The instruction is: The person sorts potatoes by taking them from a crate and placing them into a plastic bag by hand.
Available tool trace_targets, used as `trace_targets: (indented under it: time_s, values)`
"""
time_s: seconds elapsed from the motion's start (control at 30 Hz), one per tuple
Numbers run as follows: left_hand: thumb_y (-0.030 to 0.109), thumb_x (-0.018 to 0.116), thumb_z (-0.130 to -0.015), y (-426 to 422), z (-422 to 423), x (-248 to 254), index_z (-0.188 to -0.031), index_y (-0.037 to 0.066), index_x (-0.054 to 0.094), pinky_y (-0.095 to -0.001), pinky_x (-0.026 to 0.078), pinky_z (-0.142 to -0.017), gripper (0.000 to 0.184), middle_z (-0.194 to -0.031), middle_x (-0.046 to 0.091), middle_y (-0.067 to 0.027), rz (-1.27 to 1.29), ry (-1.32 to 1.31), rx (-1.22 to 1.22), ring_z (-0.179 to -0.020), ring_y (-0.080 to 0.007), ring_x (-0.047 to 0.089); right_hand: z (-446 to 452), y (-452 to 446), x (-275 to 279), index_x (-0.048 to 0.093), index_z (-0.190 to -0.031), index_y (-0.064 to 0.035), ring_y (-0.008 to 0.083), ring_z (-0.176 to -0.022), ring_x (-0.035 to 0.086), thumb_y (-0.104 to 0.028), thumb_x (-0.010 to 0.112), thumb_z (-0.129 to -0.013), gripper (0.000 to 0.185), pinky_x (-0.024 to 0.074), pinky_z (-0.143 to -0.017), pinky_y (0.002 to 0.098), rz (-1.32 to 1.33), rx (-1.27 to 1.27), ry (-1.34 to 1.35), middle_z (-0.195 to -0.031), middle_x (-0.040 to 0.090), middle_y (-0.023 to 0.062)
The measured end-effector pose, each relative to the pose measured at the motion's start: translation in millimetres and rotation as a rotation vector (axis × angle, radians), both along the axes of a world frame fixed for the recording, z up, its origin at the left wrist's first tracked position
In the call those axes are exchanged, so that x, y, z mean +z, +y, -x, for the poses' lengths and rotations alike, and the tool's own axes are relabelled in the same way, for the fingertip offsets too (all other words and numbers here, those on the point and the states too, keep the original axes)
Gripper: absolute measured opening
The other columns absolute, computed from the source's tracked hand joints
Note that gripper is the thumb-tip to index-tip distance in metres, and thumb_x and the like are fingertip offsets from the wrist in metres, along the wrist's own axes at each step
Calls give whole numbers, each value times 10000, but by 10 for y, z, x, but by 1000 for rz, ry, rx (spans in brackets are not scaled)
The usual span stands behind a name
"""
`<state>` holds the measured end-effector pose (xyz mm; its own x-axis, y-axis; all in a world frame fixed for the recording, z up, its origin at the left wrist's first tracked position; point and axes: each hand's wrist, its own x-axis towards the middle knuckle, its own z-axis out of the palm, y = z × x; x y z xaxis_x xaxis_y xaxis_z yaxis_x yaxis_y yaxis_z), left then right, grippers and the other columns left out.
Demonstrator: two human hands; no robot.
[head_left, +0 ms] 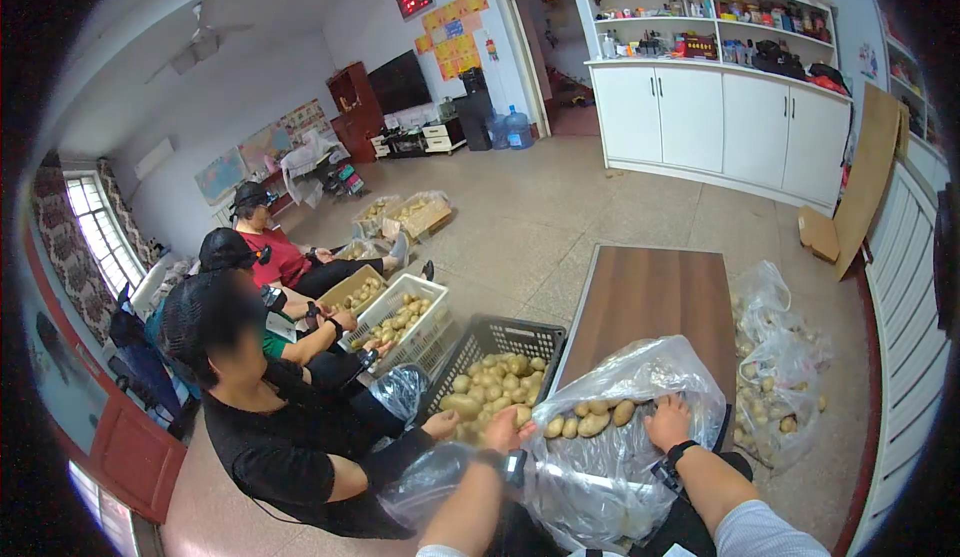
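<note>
My left hand (pixel 505 431) reaches over the near rim of a black plastic crate (pixel 478 332) full of potatoes (pixel 490 382). Its fingers curl around a potato (pixel 522 415) at the crate's near right corner. My right hand (pixel 668 423) lies with fingers spread on a clear plastic bag (pixel 655 372), touching nothing else. Several potatoes (pixel 592 423) rest in a row in the bag's opening, left of that hand. The bag covers the near end of a brown wooden table and hangs over my lap.
A co-worker in black sits at left, one hand (pixel 440 424) at the crate. Beyond are a white crate (pixel 425 292), a cardboard box of potatoes and two more people. Bags of potatoes (pixel 775 397) lie right of the wooden table (pixel 650 302).
</note>
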<state>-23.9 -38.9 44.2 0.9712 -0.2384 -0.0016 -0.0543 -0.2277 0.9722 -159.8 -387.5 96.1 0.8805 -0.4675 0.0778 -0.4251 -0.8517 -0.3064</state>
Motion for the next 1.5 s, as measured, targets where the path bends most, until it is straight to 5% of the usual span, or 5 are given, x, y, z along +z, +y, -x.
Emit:
trace_targets:
  time_s: [0.17,0.9,1.0,1.07,1.5]
  values:
    - [379,681,-795,162,3,40,-856,2,574,-476,489,-736,397,-865,604,-217,-607,-391,88,-807,-393,571,22,-9,11,473,-1260,-33,412,-1177,441,-285,720,-712,652,401,-966,505,22,-37,61,-1316,445,160]
    - [488,652,-784,276,-93,-152,-743,1,609,-461,474,-701,491,-823,608,-209,-828,-470,184,-777,-382,589,237,142,-345,556,-1015,-24,480,-996,491,-61,544,-746,272,428,-865,541,-4,328,-5,-1142,494,229]
    - [490,628,-801,314,-154,-278,-754,2,618,-455,482,-717,491,-833,616,-203,-477,-258,234,-800,-376,598,269,208,-238,558,-1004,-25,485,-1004,494,-49,544,-733,272,427,-886,528,-39,307,35,-1173,485,240]
    - [496,602,-816,304,-78,-116,-783,1,634,-451,485,-720,497,-837,619,-204,-819,-386,180,-813,-368,606,282,221,-250,560,-1014,-29,483,-1019,491,-49,547,-735,280,428,-891,524,-30,320,28,-1191,480,238]
    - [506,545,-844,353,-20,75,-784,8,680,-441,507,-680,519,-817,664,-211,-1002,-278,128,-747,-363,646,294,258,-443,559,-1078,-48,450,-1024,501,-79,603,-741,342,444,-885,490,23,387,100,-1229,474,209]
